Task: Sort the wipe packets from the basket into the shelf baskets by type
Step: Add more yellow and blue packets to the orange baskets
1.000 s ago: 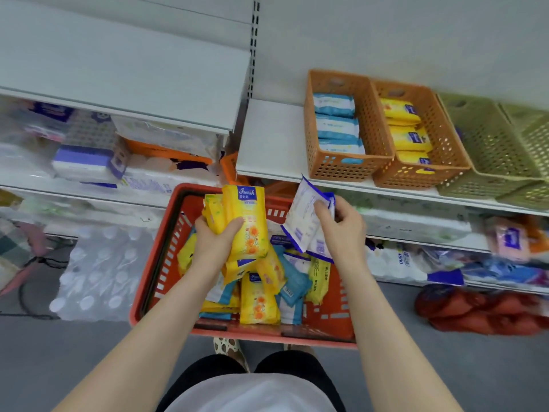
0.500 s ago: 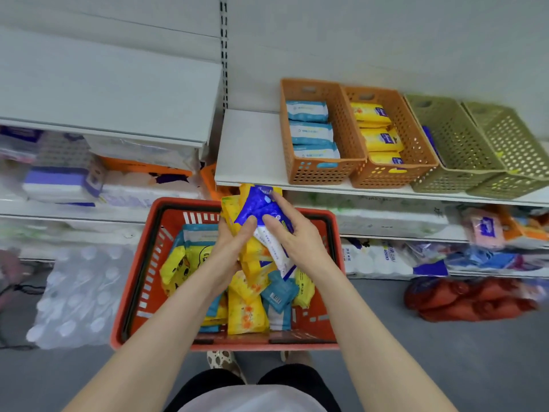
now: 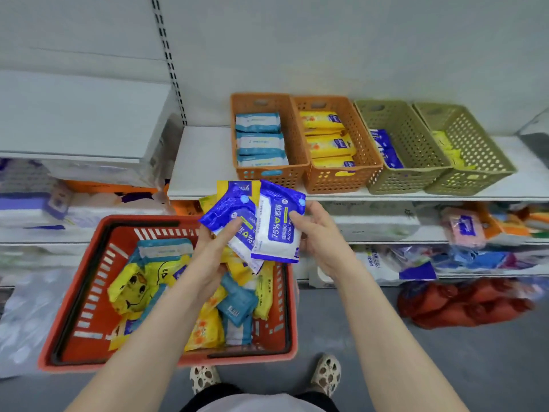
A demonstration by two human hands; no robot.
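Below and to the left of both grips, the red basket (image 3: 89, 292) is sitting with a loose heap of wipe packets (image 3: 133, 289) in it, so plenty of sorting is remaining.

The left hand (image 3: 218, 245), which a second ago was lifting only yellow packets clear of that heap, is now gripping the yellow packet stack (image 3: 234, 190) with a blue alcohol-wipe packet (image 3: 227, 209) laid over it, the thumb pressing the blue one down. The right hand (image 3: 319, 237), held apart a second ago, is now closing in against the left. It is pinching a second alcohol-wipe packet (image 3: 274, 230) by its right edge, thumb on the face, fingers behind. The two blue packets are overlapping between the hands, so the load seems to be getting regrouped by type before anything is shelved.

Just above the grips, the first orange basket (image 3: 267, 176) is holding pale blue packets. Right of it, the second orange basket (image 3: 341, 181) is holding yellow ones. Up and right of the right hand, the first green basket (image 3: 407, 179) is holding blue packets, and the second green basket (image 3: 475, 168) is holding lime-yellow ones. Judging by colour, the blue pair is heading for the first green basket and the yellow stack for the second orange one.
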